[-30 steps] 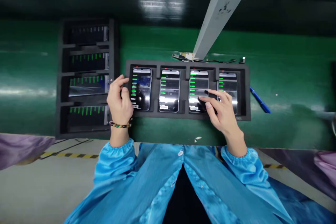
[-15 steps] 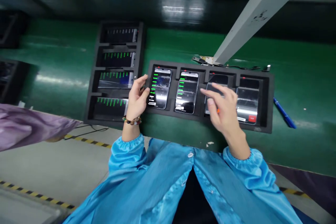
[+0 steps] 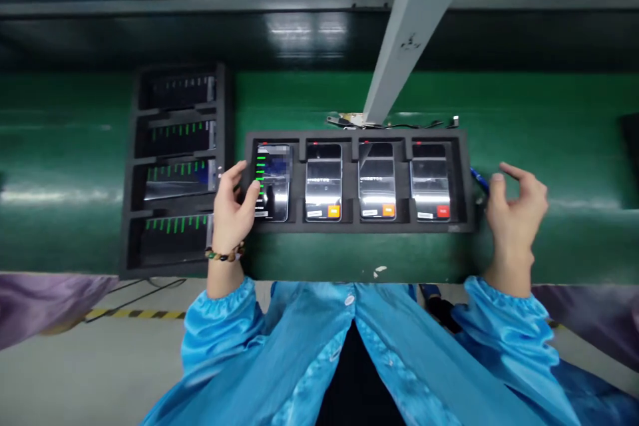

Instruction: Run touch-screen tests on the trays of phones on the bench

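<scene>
A black foam tray (image 3: 349, 226) lies lengthwise in front of me, with several phones in its slots. The leftmost phone (image 3: 275, 196) shows a dark screen with green lines of text. Beside it, two phones, one second from left (image 3: 323, 180) and one third from left (image 3: 377, 180), each show an orange button; the rightmost phone (image 3: 430, 176) has a red one. My left hand (image 3: 232, 216) rests at the tray's left end, fingers apart, thumb at the leftmost phone's edge. Past the tray's right end, my right hand (image 3: 519, 213) is open and holds nothing, close to a blue pen (image 3: 479, 180).
A second black foam tray (image 3: 227, 106) holding several phones stands to the left. Behind the near tray, a grey post (image 3: 399, 46) slants up from the green bench (image 3: 549, 106), with a cable (image 3: 414, 124) at its foot. Another person's purple sleeve (image 3: 50, 306) shows at left.
My right hand has moved right, from over the third phone to beyond the tray's end. The second phone's green text has given way to a screen with an orange button. The view has shifted.
</scene>
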Demonstrator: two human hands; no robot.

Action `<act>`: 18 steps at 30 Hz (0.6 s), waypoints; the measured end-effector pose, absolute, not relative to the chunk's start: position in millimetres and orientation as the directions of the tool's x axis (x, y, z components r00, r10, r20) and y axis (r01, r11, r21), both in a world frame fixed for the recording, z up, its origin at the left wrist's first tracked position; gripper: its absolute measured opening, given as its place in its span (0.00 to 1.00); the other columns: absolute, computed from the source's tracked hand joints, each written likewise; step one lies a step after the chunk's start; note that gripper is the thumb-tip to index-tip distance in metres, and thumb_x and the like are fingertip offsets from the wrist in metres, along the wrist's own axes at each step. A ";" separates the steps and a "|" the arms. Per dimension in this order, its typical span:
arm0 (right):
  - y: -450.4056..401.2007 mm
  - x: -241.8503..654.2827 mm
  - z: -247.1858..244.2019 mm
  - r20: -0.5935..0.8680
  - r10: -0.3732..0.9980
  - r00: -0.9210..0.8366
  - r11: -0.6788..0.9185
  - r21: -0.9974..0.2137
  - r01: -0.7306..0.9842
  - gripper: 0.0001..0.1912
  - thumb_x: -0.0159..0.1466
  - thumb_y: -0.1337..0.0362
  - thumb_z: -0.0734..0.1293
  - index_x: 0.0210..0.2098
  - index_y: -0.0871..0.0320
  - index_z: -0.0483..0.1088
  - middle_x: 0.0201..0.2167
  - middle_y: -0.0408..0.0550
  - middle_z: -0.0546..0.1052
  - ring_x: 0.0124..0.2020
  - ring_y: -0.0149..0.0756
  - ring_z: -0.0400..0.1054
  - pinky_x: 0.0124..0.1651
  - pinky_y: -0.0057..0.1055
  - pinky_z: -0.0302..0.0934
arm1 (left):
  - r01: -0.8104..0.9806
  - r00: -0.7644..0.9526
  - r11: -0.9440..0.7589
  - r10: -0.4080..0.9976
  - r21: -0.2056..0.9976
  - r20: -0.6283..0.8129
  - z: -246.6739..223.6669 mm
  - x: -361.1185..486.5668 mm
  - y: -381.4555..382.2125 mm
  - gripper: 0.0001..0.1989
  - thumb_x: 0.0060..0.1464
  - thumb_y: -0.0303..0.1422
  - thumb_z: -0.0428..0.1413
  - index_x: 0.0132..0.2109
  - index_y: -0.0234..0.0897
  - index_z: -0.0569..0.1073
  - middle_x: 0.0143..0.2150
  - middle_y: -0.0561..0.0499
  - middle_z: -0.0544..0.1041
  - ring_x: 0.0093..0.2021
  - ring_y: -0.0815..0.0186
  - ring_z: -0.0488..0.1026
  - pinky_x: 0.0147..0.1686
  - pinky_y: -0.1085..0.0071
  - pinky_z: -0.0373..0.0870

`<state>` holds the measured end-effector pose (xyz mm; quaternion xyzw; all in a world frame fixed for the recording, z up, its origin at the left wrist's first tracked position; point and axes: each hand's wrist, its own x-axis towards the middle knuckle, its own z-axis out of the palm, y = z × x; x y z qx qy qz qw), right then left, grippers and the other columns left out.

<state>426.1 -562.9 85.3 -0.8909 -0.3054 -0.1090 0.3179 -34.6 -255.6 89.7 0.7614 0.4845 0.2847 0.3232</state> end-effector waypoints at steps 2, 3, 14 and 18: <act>-535.9 424.3 96.8 0.384 0.596 0.705 -0.502 -0.507 0.701 0.18 0.74 0.51 0.66 0.55 0.51 0.81 0.56 0.58 0.85 0.63 0.59 0.75 0.67 0.56 0.68 | 0.610 0.398 -0.414 0.897 0.676 0.191 96.9 -27.5 -255.8 0.28 0.71 0.48 0.59 0.70 0.40 0.71 0.74 0.35 0.71 0.77 0.49 0.66 0.77 0.48 0.63; -517.0 422.9 103.6 0.393 0.644 0.657 -0.438 -0.514 0.737 0.18 0.75 0.52 0.65 0.54 0.52 0.81 0.55 0.55 0.85 0.64 0.57 0.74 0.69 0.57 0.67 | 0.627 0.425 -0.466 0.876 0.625 0.227 101.4 -21.7 -255.5 0.27 0.71 0.48 0.59 0.69 0.39 0.72 0.74 0.35 0.71 0.78 0.48 0.65 0.78 0.47 0.60; -339.5 428.9 112.0 -0.088 0.952 0.293 -0.296 -0.504 0.811 0.17 0.73 0.51 0.69 0.45 0.59 0.81 0.46 0.60 0.83 0.47 0.51 0.76 0.58 0.53 0.71 | 0.528 0.794 -0.758 0.600 0.383 0.094 127.0 132.1 -238.7 0.27 0.76 0.49 0.51 0.69 0.37 0.74 0.67 0.38 0.78 0.69 0.45 0.72 0.76 0.45 0.59; -333.3 440.6 118.1 -0.308 0.914 0.264 -0.397 -0.547 0.737 0.18 0.68 0.46 0.75 0.41 0.56 0.81 0.39 0.52 0.84 0.37 0.43 0.76 0.46 0.44 0.70 | 0.566 0.779 -0.747 0.623 0.348 0.073 130.9 136.0 -239.3 0.25 0.75 0.51 0.51 0.62 0.37 0.78 0.59 0.39 0.80 0.61 0.45 0.75 0.66 0.47 0.68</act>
